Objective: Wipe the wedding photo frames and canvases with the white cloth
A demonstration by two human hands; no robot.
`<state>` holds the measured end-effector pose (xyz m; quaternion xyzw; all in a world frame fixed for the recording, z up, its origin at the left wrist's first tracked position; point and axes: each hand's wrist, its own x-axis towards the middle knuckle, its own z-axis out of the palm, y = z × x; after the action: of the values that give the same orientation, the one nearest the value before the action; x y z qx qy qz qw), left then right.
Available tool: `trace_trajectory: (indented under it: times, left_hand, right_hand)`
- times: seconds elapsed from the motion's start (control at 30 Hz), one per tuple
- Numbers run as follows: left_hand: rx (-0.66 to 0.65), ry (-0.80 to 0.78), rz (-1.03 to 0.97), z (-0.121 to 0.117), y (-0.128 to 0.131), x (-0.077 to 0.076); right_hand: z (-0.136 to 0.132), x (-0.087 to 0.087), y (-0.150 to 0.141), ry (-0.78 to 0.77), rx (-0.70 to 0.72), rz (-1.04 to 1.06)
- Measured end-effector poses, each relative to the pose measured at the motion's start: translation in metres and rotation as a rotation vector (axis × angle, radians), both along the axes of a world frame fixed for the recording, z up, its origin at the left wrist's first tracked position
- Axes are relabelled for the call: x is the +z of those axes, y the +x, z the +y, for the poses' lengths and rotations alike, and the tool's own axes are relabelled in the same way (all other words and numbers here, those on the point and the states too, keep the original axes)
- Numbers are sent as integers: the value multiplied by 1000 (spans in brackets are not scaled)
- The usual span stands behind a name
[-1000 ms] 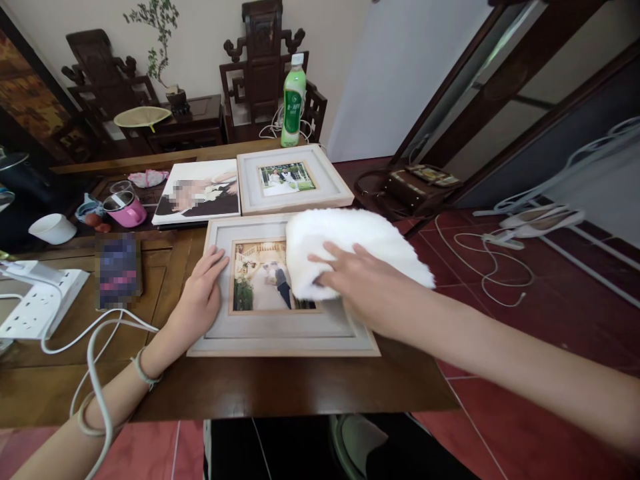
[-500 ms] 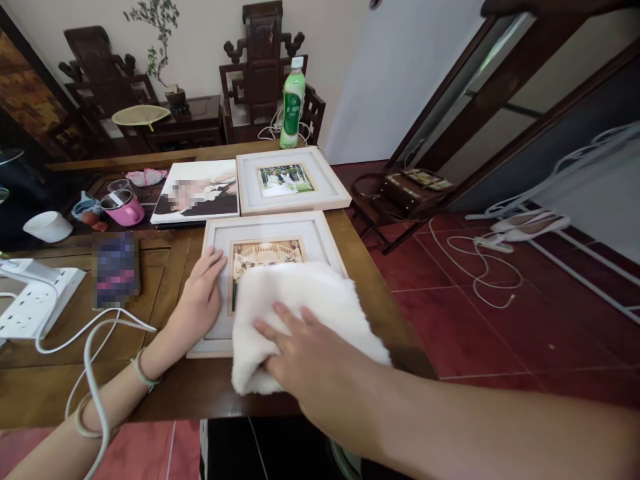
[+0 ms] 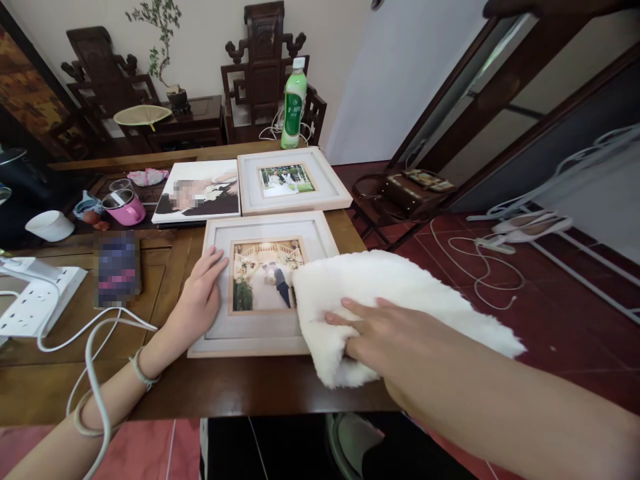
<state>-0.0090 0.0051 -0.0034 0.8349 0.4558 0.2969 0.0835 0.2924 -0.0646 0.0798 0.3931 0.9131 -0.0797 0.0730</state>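
Note:
A pale wooden picture frame (image 3: pixel 270 343) with a wedding photo lies flat on the dark wooden table. My left hand (image 3: pixel 203 293) rests along its left border, fingers stretched over the edge and nothing gripped. Under my right hand (image 3: pixel 385 333) is a white fluffy cloth (image 3: pixel 400 280), held with the fingers pressed into it and the thumb partly hidden in a fold. The cloth covers the frame's right side and hangs past the table's right edge.
Behind lie a second picture frame (image 3: pixel 295 180) and a white-edged photo panel (image 3: pixel 200 190). A green bottle (image 3: pixel 294 103) stands at the back. On the left are a pink mug (image 3: pixel 125 208), a white cup (image 3: pixel 50 227), a dark phone-sized object (image 3: pixel 117 270) and a power strip (image 3: pixel 40 300) with cables.
My right hand first drew the cloth from the frame's upper right toward its lower middle, then slid it right, uncovering the photo. My left hand stayed on the left border.

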Motion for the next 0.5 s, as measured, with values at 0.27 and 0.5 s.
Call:
trace_trajectory:
  times: [0.27, 0.5]
  left_hand:
    - [18, 28, 18, 0, 1, 0]
    - [22, -1, 12, -1, 1, 0]
  right_hand:
    - [3, 4, -42, -52, 119, 8]
    - [11, -21, -60, 102, 228, 187]
